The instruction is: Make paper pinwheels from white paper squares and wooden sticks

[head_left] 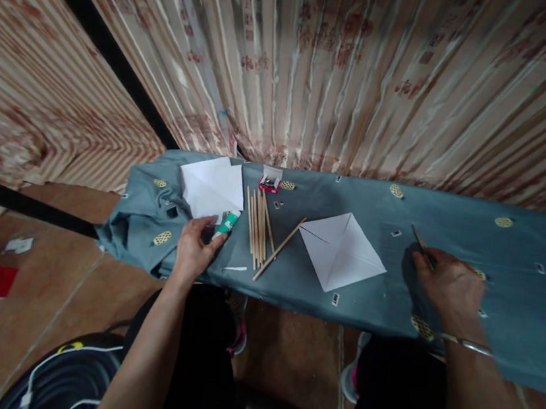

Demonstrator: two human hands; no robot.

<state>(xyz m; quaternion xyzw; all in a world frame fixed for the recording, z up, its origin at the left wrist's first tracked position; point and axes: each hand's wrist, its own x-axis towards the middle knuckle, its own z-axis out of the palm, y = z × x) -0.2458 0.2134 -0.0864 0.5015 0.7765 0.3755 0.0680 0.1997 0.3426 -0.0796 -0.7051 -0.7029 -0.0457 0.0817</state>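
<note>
On the left, my left hand (196, 248) has its thumb and fingers around the lower end of a green and white glue stick (227, 223). White paper sheets (212, 184) lie just beyond it. To the right, my right hand (449, 286) is closed on a thin pointed tool (417, 235); its handle is hidden in the palm, so I cannot tell its kind. Between my hands lies a creased white paper square (344, 253) with a slit from its left corner toward the middle. Several thin wooden sticks (256, 229) lie beside it, one slanting to the paper's corner.
A small open red box (270, 180) with small metal pieces stands behind the sticks. A paper sliver (235, 268) lies near the front edge of the blue-grey cloth (531, 289). A curtain (329, 72) hangs behind. A coiled cable (67, 378) sits on the floor at left.
</note>
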